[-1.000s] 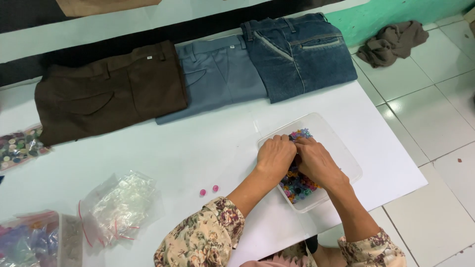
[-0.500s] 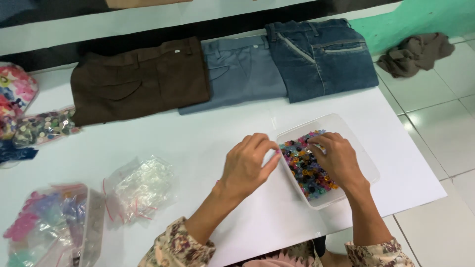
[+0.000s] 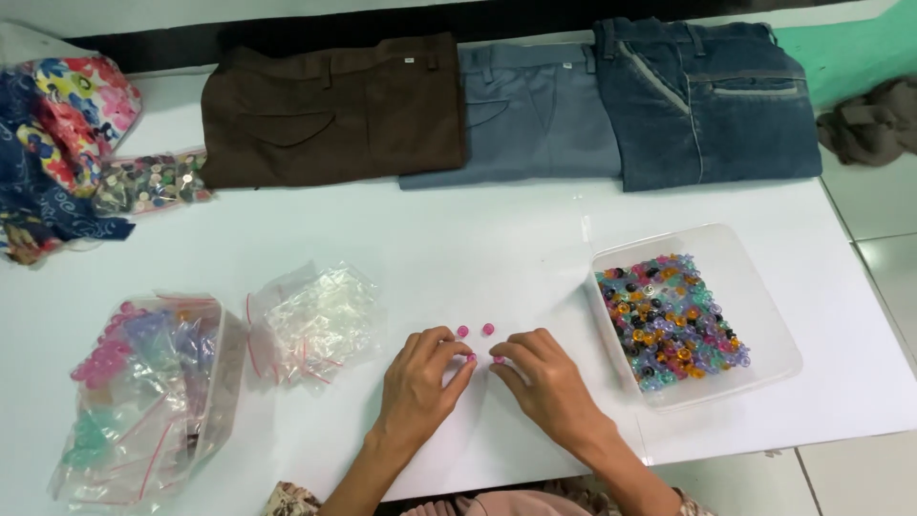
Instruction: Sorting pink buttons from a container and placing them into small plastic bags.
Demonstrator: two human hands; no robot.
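Note:
My left hand (image 3: 420,382) and my right hand (image 3: 549,382) rest side by side on the white table (image 3: 458,244), fingertips almost meeting. Each hand pinches a small pink bead at its fingertips. Two more pink beads (image 3: 475,331) lie loose on the table just beyond my fingers. To the right stands a clear plastic tray (image 3: 755,287) holding several mixed coloured beads (image 3: 669,320).
Brown trousers (image 3: 330,110), grey-blue trousers (image 3: 525,115) and dark jeans (image 3: 702,100) lie folded along the far edge. Small clear bags (image 3: 315,320), a bag of coloured items (image 3: 143,382), a bag of buttons (image 3: 148,182) and floral cloth (image 3: 62,143) sit left. A dark cloth (image 3: 874,119) lies on the tiled floor.
Both hands have left the bead tray and moved left to the middle of the table, now pinching pink beads near the loose ones. The camera view has shifted left.

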